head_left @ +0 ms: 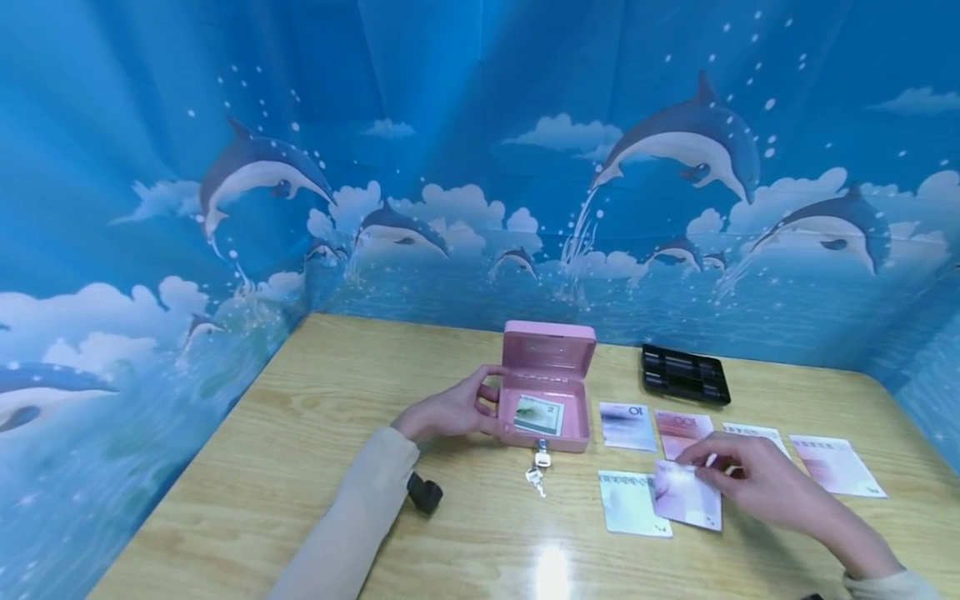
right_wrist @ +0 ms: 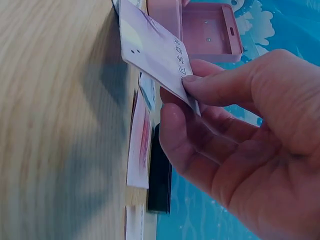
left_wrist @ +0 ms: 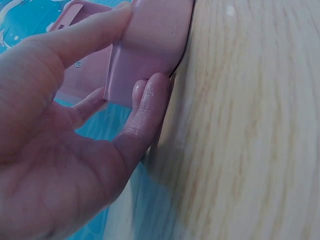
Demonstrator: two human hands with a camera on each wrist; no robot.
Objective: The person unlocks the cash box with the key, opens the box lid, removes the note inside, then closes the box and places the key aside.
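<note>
My left hand (head_left: 453,410) grips the left side of a pink metal cash box (head_left: 576,421), its fingers and thumb against the wall in the left wrist view. The box's lid (head_left: 547,350) stands up, and a greenish banknote (head_left: 536,417) marked 2 lies inside. A key (head_left: 542,458) sits in the front lock, with another key (head_left: 535,477) hanging from it. My right hand (head_left: 757,475) pinches a purple banknote (right_wrist: 150,45) at its top edge between thumb and fingers. In the head view that note overlaps the right side of a pale green banknote (head_left: 633,504) on the table.
Right of the box lie a blue 10 note (head_left: 626,425), a red 100 note (head_left: 681,429), a partly covered note (head_left: 757,432) and a pinkish note (head_left: 840,467). Behind them is a black compartment tray (head_left: 684,375). A dolphin-printed curtain (head_left: 450,167) hangs along the table's back.
</note>
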